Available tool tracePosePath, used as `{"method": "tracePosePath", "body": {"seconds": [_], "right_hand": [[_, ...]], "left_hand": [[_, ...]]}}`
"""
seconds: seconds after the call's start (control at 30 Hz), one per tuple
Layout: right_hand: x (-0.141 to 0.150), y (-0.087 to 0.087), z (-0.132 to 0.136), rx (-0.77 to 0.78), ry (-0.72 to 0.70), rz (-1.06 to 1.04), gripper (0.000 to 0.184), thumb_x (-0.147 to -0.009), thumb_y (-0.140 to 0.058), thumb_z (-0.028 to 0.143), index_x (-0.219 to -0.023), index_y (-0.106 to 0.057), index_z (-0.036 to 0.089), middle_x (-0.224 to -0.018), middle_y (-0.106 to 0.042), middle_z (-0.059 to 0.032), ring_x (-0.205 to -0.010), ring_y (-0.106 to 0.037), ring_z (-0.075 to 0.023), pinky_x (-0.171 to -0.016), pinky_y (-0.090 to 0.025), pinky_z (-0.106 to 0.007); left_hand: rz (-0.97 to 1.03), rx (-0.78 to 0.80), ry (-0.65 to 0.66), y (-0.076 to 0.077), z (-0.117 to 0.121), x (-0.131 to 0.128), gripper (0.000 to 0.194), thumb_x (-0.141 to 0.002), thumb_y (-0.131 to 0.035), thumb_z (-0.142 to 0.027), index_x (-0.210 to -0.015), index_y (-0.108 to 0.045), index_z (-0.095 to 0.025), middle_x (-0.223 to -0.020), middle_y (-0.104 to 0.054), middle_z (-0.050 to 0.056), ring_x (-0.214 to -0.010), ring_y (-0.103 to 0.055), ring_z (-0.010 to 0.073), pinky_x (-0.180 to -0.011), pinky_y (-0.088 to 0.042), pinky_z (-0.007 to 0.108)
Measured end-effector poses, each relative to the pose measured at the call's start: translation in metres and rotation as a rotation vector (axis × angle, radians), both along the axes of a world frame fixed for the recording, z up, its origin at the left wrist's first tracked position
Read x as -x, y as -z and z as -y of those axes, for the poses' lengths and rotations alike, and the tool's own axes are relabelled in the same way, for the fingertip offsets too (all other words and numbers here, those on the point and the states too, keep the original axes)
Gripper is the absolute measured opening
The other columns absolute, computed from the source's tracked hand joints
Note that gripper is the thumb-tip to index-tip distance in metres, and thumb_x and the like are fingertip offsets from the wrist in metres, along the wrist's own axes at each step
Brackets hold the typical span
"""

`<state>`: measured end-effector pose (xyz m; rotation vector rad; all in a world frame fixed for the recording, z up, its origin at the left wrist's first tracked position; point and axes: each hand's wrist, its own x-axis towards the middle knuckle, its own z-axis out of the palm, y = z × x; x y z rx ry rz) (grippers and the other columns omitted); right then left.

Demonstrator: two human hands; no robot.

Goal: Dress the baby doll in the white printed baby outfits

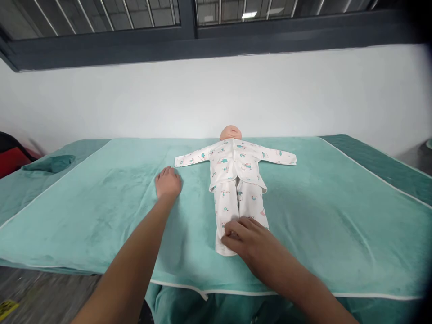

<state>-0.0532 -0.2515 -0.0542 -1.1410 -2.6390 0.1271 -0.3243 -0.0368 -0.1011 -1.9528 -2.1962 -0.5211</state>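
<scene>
A baby doll [231,132] lies on its back on a light green blanket [101,202], its head toward the wall. It wears a white printed baby jacket [232,159] with both sleeves stretched out sideways. Below the jacket hem are matching baby trousers [225,204]. My left hand [168,182] rests palm down on the blanket, just below the cuff of the left sleeve, with nothing in it. My right hand [248,240] lies over the lower trouser legs, fingers curled and thumb near the index finger at the cloth. It hides the end of the right leg.
The blanket has white edging and covers a bed or table against a white wall [151,101]. Darker green fabric [374,155] shows at its sides and front. A dark-framed window [189,40] with bars is above. A red and black object [11,157] stands at far left.
</scene>
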Motion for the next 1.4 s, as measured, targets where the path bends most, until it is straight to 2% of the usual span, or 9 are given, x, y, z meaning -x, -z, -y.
{"method": "tracePosePath", "body": {"seconds": [0.1,0.37,0.47,0.7,0.9,1.03,1.2,1.3,1.4], "right_hand": [[-0.002,-0.007,-0.005,0.011,-0.064,0.053,0.017,-0.088,-0.06,0.007,-0.095,-0.06,0.022,-0.105,-0.059,-0.001,-0.094,-0.051,-0.0195,-0.083,-0.042,-0.037],[0.007,-0.02,-0.009,-0.032,-0.114,0.119,0.019,-0.085,-0.055,0.002,-0.086,-0.06,0.02,-0.097,-0.059,-0.0027,-0.086,-0.052,-0.0196,-0.075,-0.041,-0.037],[0.007,-0.009,0.001,-0.059,-0.052,0.024,0.02,-0.087,-0.056,0.004,-0.095,-0.062,0.021,-0.1,-0.061,-0.0037,-0.089,-0.053,-0.0203,-0.078,-0.042,-0.037],[0.009,0.04,0.036,-0.206,0.239,-0.527,0.034,-0.091,-0.049,0.001,-0.114,-0.061,0.023,-0.107,-0.064,-0.0067,-0.097,-0.058,-0.0198,-0.09,-0.045,-0.04],[-0.013,0.036,0.039,-0.234,0.208,-0.584,0.03,-0.089,-0.058,0.009,-0.117,-0.06,0.021,-0.111,-0.063,-0.0091,-0.105,-0.06,-0.0215,-0.094,-0.048,-0.041],[-0.047,0.038,-0.003,-0.239,0.495,-0.729,0.027,-0.093,-0.055,0.018,-0.118,-0.059,0.025,-0.121,-0.058,-0.0098,-0.114,-0.056,-0.0236,-0.094,-0.049,-0.042],[-0.076,0.04,-0.113,0.033,0.868,-0.979,0.042,-0.091,-0.053,0.043,-0.126,-0.054,0.02,-0.132,-0.054,-0.0149,-0.122,-0.053,-0.0269,-0.095,-0.048,-0.042],[-0.081,0.038,-0.16,0.1,0.812,-0.837,0.038,-0.094,-0.044,0.042,-0.118,-0.06,0.017,-0.124,-0.062,-0.0144,-0.113,-0.057,-0.0265,-0.096,-0.045,-0.041],[-0.08,0.041,-0.174,0.125,0.725,-0.641,0.032,-0.095,-0.038,0.032,-0.099,-0.066,0.016,-0.106,-0.067,-0.0135,-0.099,-0.059,-0.0252,-0.088,-0.044,-0.038]], "left_hand": [[0.004,-0.005,-0.005,-0.001,0.0,-0.001,0.042,-0.092,-0.037,-0.018,-0.128,-0.058,-0.012,-0.144,-0.054,0.015,-0.138,-0.044,0.0277,-0.112,-0.032,0.044],[0.01,-0.006,-0.008,-0.004,0.0,-0.002,0.039,-0.091,-0.038,-0.018,-0.123,-0.058,-0.012,-0.136,-0.06,0.016,-0.133,-0.048,0.0288,-0.109,-0.035,0.044],[0.011,-0.01,-0.011,-0.003,0.0,-0.001,0.038,-0.091,-0.037,-0.018,-0.122,-0.058,-0.012,-0.136,-0.06,0.016,-0.133,-0.048,0.0289,-0.109,-0.035,0.045],[0.0,-0.014,-0.019,-0.002,-0.001,-0.001,0.038,-0.092,-0.037,-0.019,-0.123,-0.058,-0.014,-0.135,-0.06,0.015,-0.132,-0.049,0.0285,-0.108,-0.035,0.044],[0.001,-0.001,-0.02,-0.005,0.0,-0.001,0.038,-0.092,-0.036,-0.019,-0.122,-0.058,-0.014,-0.134,-0.061,0.016,-0.13,-0.05,0.0292,-0.106,-0.037,0.045],[0.001,-0.009,-0.02,-0.005,0.0,-0.001,0.037,-0.092,-0.036,-0.019,-0.122,-0.058,-0.015,-0.134,-0.061,0.015,-0.13,-0.05,0.0292,-0.105,-0.037,0.045],[-0.014,-0.017,-0.026,-0.004,-0.001,-0.001,0.034,-0.092,-0.037,-0.019,-0.118,-0.059,-0.016,-0.132,-0.062,0.016,-0.128,-0.051,0.0294,-0.103,-0.038,0.045],[-0.019,-0.02,-0.037,-0.004,-0.002,-0.001,0.032,-0.091,-0.037,-0.019,-0.115,-0.059,-0.017,-0.127,-0.064,0.015,-0.125,-0.053,0.0303,-0.1,-0.04,0.046],[-0.022,-0.021,-0.043,-0.004,-0.004,0.0,0.031,-0.091,-0.037,-0.019,-0.114,-0.059,-0.018,-0.123,-0.066,0.015,-0.121,-0.055,0.0306,-0.098,-0.04,0.046]]}}
